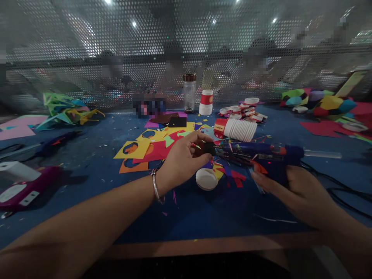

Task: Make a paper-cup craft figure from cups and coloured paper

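My right hand [293, 190] grips the handle of a blue hot glue gun [261, 155], which lies level and points left, a clear glue stick [322, 154] sticking out of its back. My left hand [184, 159], with a metal bangle on the wrist, is closed in a pinch right at the gun's black nozzle [209, 148]; what it pinches is too small to name. Below the nozzle, a white paper cup [206, 179] rests upside down on the blue table [186, 217] among red and yellow paper scraps [229, 172].
Cut coloured sheets [154, 147] lie beyond my left hand. A lying stack of red-rimmed cups [236, 129], an upright stack [206, 102], a clear bottle [189, 93] and lids stand behind. Folded paper shapes sit far left [66, 108] and far right [319, 101]. A purple device [26, 188] sits left. Perforated screen behind.
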A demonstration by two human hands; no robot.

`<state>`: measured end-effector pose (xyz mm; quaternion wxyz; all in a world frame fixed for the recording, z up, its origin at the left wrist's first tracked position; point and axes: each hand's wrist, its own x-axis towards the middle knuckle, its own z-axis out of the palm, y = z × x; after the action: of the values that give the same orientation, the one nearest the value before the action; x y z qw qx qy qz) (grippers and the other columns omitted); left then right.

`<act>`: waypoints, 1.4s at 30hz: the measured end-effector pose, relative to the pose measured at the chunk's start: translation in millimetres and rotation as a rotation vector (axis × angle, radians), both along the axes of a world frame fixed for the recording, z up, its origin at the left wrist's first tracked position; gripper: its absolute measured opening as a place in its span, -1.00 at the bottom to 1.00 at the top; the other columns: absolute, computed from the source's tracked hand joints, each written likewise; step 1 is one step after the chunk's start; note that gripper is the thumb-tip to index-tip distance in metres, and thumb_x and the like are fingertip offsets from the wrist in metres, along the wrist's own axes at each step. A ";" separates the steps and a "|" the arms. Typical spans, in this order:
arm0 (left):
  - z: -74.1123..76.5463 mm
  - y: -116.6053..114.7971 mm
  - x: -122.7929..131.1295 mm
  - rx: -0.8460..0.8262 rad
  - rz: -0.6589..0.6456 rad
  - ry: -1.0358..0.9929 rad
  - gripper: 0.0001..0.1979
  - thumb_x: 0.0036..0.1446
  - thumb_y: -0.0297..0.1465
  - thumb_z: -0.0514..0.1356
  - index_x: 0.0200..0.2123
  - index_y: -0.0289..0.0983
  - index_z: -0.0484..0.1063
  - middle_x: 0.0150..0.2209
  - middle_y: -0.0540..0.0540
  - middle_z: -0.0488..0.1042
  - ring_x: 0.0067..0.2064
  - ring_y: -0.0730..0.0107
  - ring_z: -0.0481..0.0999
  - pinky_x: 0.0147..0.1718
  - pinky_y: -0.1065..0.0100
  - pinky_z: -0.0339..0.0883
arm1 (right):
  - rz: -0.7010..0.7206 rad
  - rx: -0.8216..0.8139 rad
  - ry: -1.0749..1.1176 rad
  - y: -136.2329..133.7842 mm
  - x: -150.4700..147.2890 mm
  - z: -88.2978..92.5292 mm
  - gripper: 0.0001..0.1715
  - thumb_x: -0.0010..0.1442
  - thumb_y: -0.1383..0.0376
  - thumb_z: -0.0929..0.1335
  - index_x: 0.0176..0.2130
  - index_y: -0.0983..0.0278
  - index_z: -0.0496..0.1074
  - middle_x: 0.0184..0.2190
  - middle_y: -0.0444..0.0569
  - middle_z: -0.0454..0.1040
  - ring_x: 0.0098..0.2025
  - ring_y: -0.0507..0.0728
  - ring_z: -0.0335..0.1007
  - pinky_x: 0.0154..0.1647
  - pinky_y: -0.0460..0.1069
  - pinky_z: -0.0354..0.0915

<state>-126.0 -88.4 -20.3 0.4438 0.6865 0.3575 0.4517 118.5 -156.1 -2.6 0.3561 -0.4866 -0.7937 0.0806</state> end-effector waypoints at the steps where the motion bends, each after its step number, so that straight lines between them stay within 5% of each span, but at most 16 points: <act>1: 0.0 -0.3 0.2 0.003 0.004 0.009 -0.67 0.03 -0.50 0.32 -0.08 -0.23 0.48 -0.28 0.00 0.56 -0.32 0.46 0.54 -0.29 0.36 0.44 | -0.004 -0.003 -0.003 -0.4 -0.1 0.1 -0.51 0.25 0.09 0.32 -0.66 0.15 0.38 -0.74 -0.18 0.41 -0.71 0.07 0.32 -0.68 -0.06 0.22; 13: 1.2 -3.3 1.3 -0.011 0.016 -0.003 -0.69 0.05 -0.51 0.31 -0.09 -0.21 0.48 -0.23 -0.04 0.56 -0.28 0.41 0.55 -0.28 0.34 0.42 | -0.013 0.039 -0.016 -0.3 -2.8 -4.0 -0.40 0.34 -0.06 0.31 -0.64 0.11 0.33 -0.78 -0.17 0.36 -0.75 0.10 0.26 -0.69 0.01 0.08; 42: 1.7 -3.8 2.2 -0.009 0.010 -0.046 -0.71 0.05 -0.51 0.32 -0.12 -0.22 0.46 -0.22 -0.04 0.57 -0.25 0.41 0.55 -0.23 0.33 0.44 | -0.092 -0.057 -0.010 0.3 0.5 -6.3 -0.48 0.22 0.01 0.33 -0.68 0.11 0.31 -0.76 -0.11 0.39 -0.70 0.17 0.33 -0.65 0.04 0.14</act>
<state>-123.8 -92.2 -18.6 0.4529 0.6720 0.3526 0.4679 118.9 -155.8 -8.8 0.3413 -0.5330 -0.7696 0.0841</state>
